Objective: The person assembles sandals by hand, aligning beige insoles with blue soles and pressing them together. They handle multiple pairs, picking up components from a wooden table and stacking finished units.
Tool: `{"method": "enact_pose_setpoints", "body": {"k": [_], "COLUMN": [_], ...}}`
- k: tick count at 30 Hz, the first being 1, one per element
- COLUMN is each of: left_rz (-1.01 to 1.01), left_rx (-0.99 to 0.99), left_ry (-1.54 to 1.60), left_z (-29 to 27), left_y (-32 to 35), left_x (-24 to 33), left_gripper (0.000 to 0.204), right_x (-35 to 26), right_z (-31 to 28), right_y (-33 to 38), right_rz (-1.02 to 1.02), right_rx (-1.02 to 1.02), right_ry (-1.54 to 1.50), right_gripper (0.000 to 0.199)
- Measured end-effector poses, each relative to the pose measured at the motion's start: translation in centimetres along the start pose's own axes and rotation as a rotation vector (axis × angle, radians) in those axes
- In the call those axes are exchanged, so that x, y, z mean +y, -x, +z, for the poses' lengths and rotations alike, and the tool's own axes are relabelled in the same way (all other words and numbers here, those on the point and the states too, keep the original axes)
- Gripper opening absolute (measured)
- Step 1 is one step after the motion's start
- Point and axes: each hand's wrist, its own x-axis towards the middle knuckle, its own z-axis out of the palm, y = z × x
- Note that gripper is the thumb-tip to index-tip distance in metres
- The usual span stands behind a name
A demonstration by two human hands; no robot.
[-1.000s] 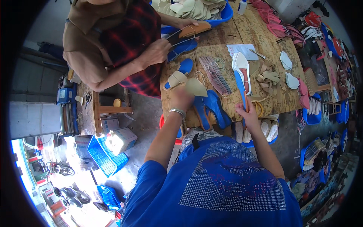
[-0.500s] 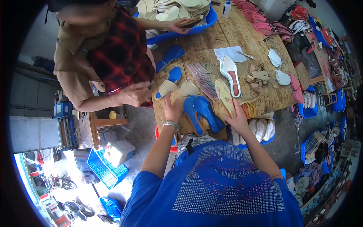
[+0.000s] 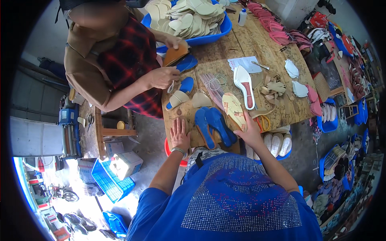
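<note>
My left hand [image 3: 179, 135] lies flat near the front left corner of the wooden table [image 3: 222, 51], fingers stretched out with nothing in them. In my right hand [image 3: 250, 131] is the near end of a cream insole with printed marks [image 3: 235, 109], tilted over the table. Between my hands rest blue shoe lasts [image 3: 217, 123], partly overlapping. Beyond my left hand lie a sandal with a beige strap and blue insole [image 3: 177, 99] and a loose beige upper piece [image 3: 200, 100]. A stack of white sole shapes with a dark red middle [image 3: 244, 84] lies beyond the insole.
Across the left corner a co-worker [image 3: 132, 68] holds a brown sole-shaped piece [image 3: 175, 53]. A blue basin [image 3: 209, 39] heaped with cream pieces stands behind. Beige scraps [image 3: 274, 86] and orange-handled scissors [image 3: 264, 122] lie at right. Below the edge are pale shoes [image 3: 276, 144].
My left hand has come back toward me and now rests flat on the table. The insole has turned its printed face up. The co-worker has brought the brown piece closer from the basin.
</note>
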Motion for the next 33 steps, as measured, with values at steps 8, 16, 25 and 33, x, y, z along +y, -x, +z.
{"method": "enact_pose_setpoints", "body": {"k": [8, 16, 25, 33], "left_rz": [0.010, 0.005, 0.007, 0.000], "left_rx": [0.026, 0.042, 0.030, 0.024], "left_ry": [-0.006, -0.015, 0.005, -0.003], "left_z": [0.3, 0.7, 0.4, 0.0], "left_y": [0.0, 0.2, 0.2, 0.4], "left_x": [0.0, -0.3, -0.1, 0.1], "left_gripper": [0.073, 0.074, 0.074, 0.074], "right_x": [-0.1, -1.2, -1.4, -1.8], "right_z": [-0.1, -0.2, -0.3, -0.3], "right_y": [0.5, 0.8, 1.2, 1.5], "right_rz": [0.009, -0.041, -0.099, -0.091], "right_rx": [0.034, 0.064, 0.108, 0.092], "right_ry": [0.078, 0.169, 0.168, 0.139], "right_gripper": [0.091, 0.094, 0.094, 0.093]}}
